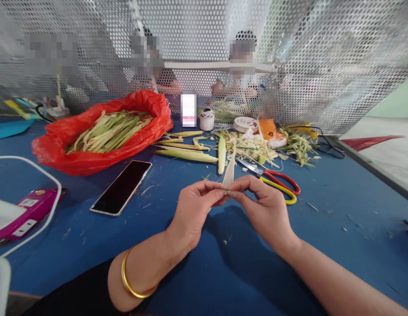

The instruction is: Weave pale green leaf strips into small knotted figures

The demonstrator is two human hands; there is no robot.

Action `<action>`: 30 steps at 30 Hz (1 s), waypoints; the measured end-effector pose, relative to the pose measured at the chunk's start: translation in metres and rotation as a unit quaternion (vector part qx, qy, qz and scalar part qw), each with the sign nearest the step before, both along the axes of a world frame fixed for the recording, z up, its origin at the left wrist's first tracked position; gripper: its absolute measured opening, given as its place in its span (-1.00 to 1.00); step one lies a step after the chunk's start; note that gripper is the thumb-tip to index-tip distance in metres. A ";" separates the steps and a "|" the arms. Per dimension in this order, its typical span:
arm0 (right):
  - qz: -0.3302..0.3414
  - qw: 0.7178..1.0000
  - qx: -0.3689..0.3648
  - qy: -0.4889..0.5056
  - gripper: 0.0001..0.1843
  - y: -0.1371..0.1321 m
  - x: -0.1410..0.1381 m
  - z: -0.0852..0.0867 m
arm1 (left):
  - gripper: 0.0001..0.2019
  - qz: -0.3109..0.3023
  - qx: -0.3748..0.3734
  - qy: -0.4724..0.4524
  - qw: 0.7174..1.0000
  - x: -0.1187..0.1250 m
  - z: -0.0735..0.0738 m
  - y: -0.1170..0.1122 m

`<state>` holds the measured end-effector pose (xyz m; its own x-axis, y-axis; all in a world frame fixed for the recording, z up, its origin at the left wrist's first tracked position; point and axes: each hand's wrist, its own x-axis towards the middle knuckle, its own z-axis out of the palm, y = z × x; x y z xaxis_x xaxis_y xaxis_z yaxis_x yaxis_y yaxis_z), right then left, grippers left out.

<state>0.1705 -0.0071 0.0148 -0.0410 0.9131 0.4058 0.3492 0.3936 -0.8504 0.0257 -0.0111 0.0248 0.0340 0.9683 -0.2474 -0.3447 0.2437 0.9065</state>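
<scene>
A pale corn husk strip stands upright between my fingertips above the blue table. My left hand pinches its lower end, thumb against forefinger. From the other side my right hand closes on the same end, so the fingertips of both hands meet there. Just beyond my right hand lie scissors with one red and one yellow handle. Behind the fingers is a green-yellow husk piece, and longer husk leaves lie to its left. What is between the fingertips is partly hidden.
At the left, a red plastic bag holds many husk leaves. A phone lies nearer me, with a purple power strip and white cable beside it. Husk scraps, a thread spool and a tape roll sit before the perforated screen.
</scene>
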 end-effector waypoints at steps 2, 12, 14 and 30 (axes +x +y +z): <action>-0.018 1.000 -0.024 0.006 -0.94 -0.001 -0.001 0.002 | -0.91 0.001 0.004 0.008 1.000 0.001 0.000 -0.001; -0.013 1.000 0.020 -0.015 -0.91 -0.001 0.001 0.003 | -0.89 -0.002 0.067 0.088 0.994 0.000 -0.005 -0.001; -0.004 0.999 0.037 -0.032 -0.92 0.000 0.002 0.001 | -0.89 0.012 0.052 0.074 0.996 0.000 -0.006 0.000; 0.028 0.987 0.115 -0.112 -0.86 0.001 0.005 -0.004 | -0.82 0.019 -0.011 -0.011 1.000 0.001 -0.004 0.001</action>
<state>0.1752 -0.0057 0.0110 -0.2015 0.7922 0.5761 0.4910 0.5906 -0.6404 0.0265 -0.0104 0.0203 0.0025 0.9632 -0.2688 -0.3735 0.2503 0.8932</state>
